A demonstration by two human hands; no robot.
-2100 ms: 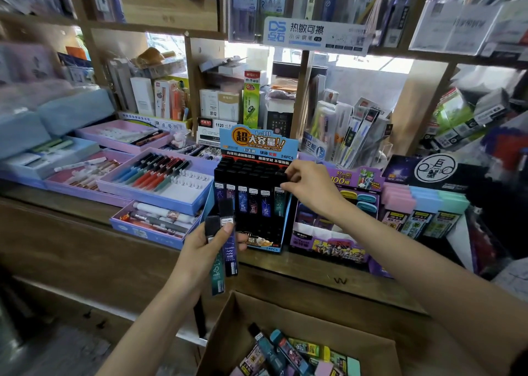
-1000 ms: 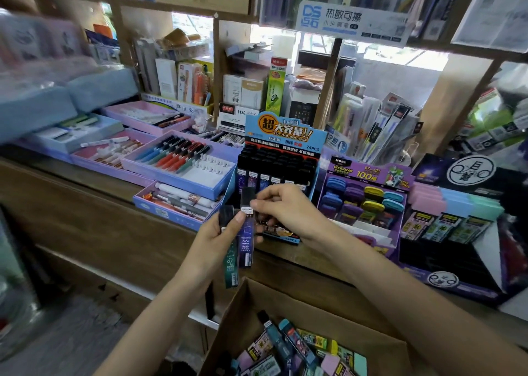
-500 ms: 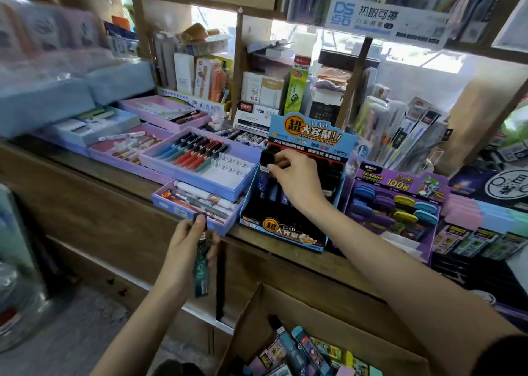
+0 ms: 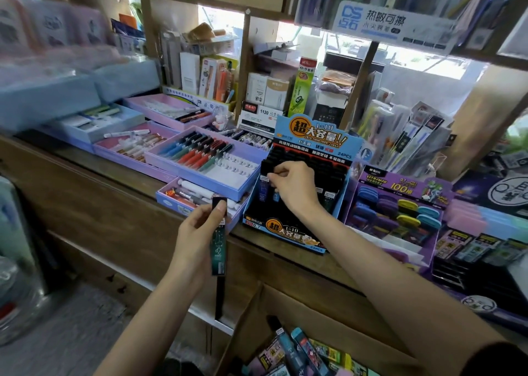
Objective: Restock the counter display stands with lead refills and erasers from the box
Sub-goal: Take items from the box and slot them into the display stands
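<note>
left hand: 7 o'clock of centre, closed around a teal lead refill case; the case stands upright, thumb on its black cap, in the air in front of the tabletop edge
right hand: about centre, fingertips pinching the black top of a blue lead refill in the stand's left column
lead refill stand: blue cardboard display on the tabletop, rows of black-capped refills, some hidden by the right hand
cardboard box: 6 o'clock, below the tabletop, open, with mixed refill cases and coloured packs inside
purple display stand: 3 o'clock, just beside the blue stand, holding blue, purple and yellow pieces
pen trays: 10 o'clock, lilac, touching the blue stand's left side
</note>
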